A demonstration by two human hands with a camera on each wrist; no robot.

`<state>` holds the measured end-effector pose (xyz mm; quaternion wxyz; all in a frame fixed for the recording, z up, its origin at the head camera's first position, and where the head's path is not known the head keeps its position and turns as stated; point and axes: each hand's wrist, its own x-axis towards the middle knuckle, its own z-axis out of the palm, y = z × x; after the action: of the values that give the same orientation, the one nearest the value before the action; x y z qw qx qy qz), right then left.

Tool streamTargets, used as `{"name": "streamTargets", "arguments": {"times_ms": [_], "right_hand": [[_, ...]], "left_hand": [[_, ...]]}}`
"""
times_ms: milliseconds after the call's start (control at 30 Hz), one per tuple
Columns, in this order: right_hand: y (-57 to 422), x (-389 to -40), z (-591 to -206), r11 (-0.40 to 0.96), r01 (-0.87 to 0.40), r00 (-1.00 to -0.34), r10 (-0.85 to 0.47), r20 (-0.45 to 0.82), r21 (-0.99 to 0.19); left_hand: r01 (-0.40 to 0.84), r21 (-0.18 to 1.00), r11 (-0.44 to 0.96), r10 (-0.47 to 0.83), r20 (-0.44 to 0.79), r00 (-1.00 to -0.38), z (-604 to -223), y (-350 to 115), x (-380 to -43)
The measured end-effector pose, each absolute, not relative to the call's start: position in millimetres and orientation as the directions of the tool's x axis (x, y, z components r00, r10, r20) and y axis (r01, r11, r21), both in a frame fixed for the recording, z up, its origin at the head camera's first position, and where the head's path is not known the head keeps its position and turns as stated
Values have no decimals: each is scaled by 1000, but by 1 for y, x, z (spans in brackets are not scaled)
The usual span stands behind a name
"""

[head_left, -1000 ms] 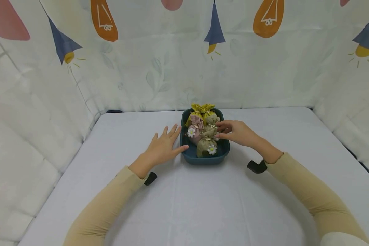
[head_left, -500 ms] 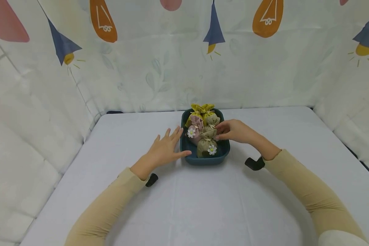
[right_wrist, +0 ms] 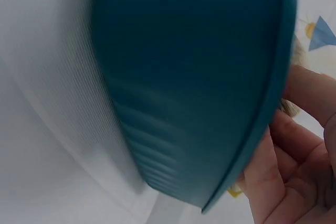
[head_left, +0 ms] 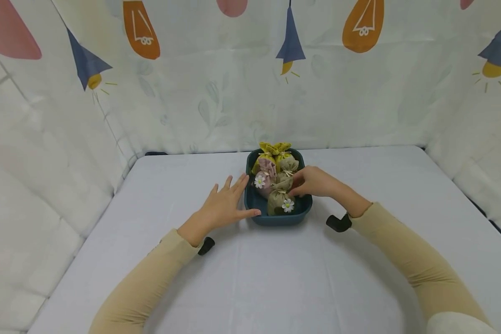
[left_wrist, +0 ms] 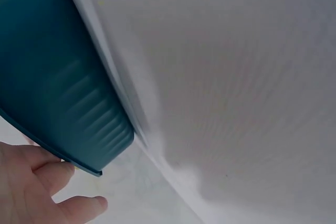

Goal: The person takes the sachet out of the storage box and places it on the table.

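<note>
A dark teal plastic basin (head_left: 256, 218) stands at the table's far side and holds several small drawstring pouches. At its back are two yellow pouches (head_left: 267, 149). A pink pouch (head_left: 267, 169) with a white flower lies at the left. On the right are a rear olive-green pouch (head_left: 290, 163) and a front olive-green pouch (head_left: 279, 204) with a white flower. My left hand (head_left: 221, 204) is spread, its fingers at the basin's left rim, thumb over the front corner. My right hand (head_left: 315, 182) reaches over the right rim, its curled fingers at the rear olive-green pouch; their tips are partly hidden.
A white cloth covers the table (head_left: 275, 273). White fabric walls (head_left: 234, 102) printed with lamps and bulbs rise behind it and at both sides. Dark wrist cameras (head_left: 339, 223) sit under both wrists.
My right hand has shifted slightly left and inward, its fingers deeper among the pouches. The left hand's thumb has moved slightly down and right along the basin. The pouches look unmoved.
</note>
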<state>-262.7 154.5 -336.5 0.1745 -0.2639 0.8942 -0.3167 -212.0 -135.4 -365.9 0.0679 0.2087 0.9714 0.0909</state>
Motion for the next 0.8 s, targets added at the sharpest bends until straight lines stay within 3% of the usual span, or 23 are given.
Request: {"name": "streamTargets", "arguments": {"times_ms": [333,800], "right_hand": [[148,-262,-343,656,-339,-816,-562,-136,-674],[140,-249,-354,633,-471,-828,-558,60,-615]], "left_hand": [[408,172,896,426,-77,-902,-368,-136,-212],[405,153,901,422,-99,-901,-363,-135,-214]]}}
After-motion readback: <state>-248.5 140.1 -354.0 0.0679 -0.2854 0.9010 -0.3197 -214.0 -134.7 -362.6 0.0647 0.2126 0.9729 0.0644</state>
